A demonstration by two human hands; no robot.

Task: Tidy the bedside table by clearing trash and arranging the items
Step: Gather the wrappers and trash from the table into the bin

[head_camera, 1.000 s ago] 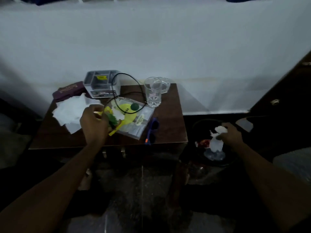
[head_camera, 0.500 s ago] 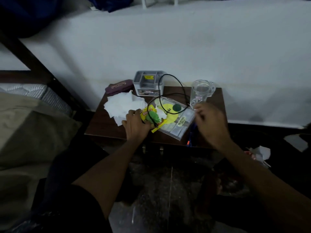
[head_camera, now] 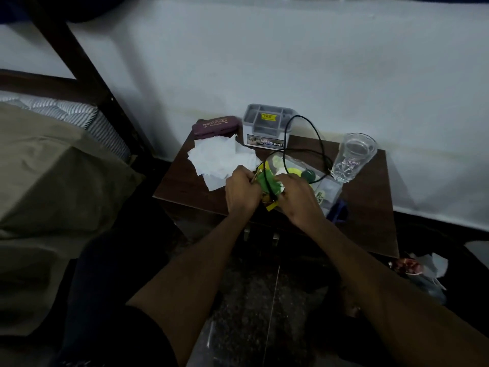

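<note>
On the dark wooden bedside table [head_camera: 185,181] my left hand [head_camera: 242,190] and my right hand [head_camera: 297,198] both grip a crumpled green and yellow wrapper [head_camera: 266,181] between them. Just behind the wrapper lies a clear plastic packet [head_camera: 325,192] with a yellow and green label. A black cable [head_camera: 318,144] loops over the packet. White crumpled tissues [head_camera: 217,157] lie to the left of my hands. A maroon spectacle case [head_camera: 215,125], a grey organiser box [head_camera: 267,127] and a clear drinking glass [head_camera: 353,157] stand along the back.
A bed with an olive cover [head_camera: 53,181] and its dark frame lies at the left. Blue sunglasses [head_camera: 340,210] sit near the table's front edge. Trash with white paper [head_camera: 428,266] lies low at the right. A white wall runs behind.
My right hand came over from the trash at the right to the table and took hold of the wrapper that my left hand held. The view swung left.
</note>
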